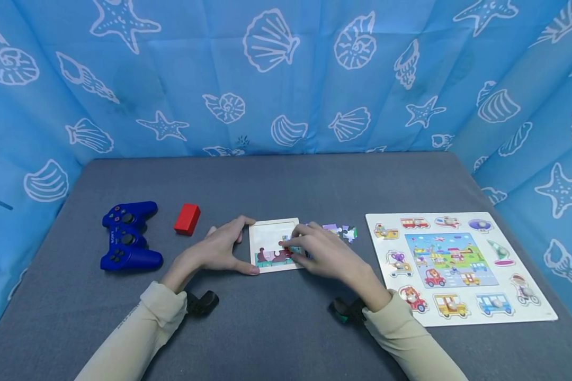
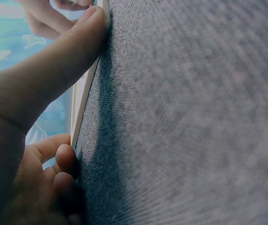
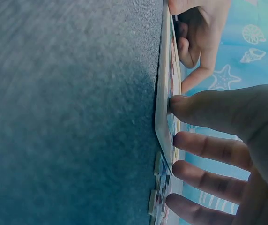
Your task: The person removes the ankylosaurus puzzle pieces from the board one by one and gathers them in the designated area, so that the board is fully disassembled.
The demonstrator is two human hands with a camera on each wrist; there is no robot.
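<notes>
A small square wooden puzzle tray (image 1: 273,225) lies flat on the table, with several fitted jigsaw pieces (image 1: 273,257) along its lower part. My left hand (image 1: 221,248) grips the tray's left side, thumb at the near corner and a finger at the far corner. In the left wrist view the thumb (image 2: 89,28) presses the tray's edge. Over the tray's right side, my right hand (image 1: 326,251) touches the pieces with extended fingertips; it partly hides them. In the right wrist view its thumb (image 3: 204,110) and fingers are spread apart on the tray. Loose jigsaw pieces (image 1: 349,233) lie just beyond the right hand.
On the right lies a large white knob puzzle board (image 1: 378,254) with vehicle pictures. A blue game controller (image 1: 128,238) and a red block (image 1: 187,219) are at the left. The grey table (image 1: 276,333) meets a blue shell-patterned curtain (image 1: 314,79) at the back.
</notes>
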